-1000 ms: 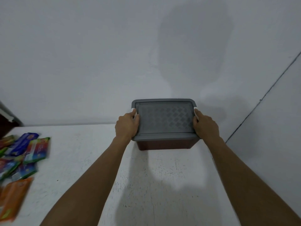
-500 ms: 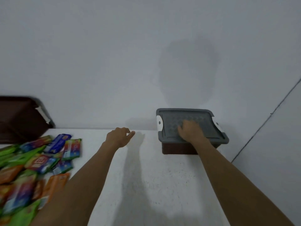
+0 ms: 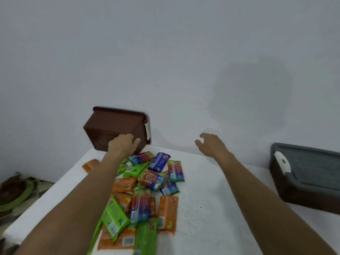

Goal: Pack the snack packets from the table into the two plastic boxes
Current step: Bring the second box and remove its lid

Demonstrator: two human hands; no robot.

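Observation:
A heap of snack packets (image 3: 141,190) in orange, green, blue and rainbow wrappers lies on the white table (image 3: 206,208). A brown plastic box (image 3: 114,126) lies tipped on its side against the wall at the table's far left, its bottom facing me. My left hand (image 3: 123,145) rests on its lower near corner, fingers curled; whether it grips is unclear. My right hand (image 3: 211,143) hovers open above the far middle of the table, holding nothing. A second brown box with a grey lid (image 3: 309,173) stands shut at the far right.
The white wall runs right behind the table. An orange packet (image 3: 91,164) lies apart near the table's left edge. Beyond that edge, lower down, sits a green-rimmed round object (image 3: 16,194) among clutter on the floor.
My right hand left the grey lid and moved left into the air. My left hand reached to the tipped brown box. The view swung left, bringing the packets to the middle.

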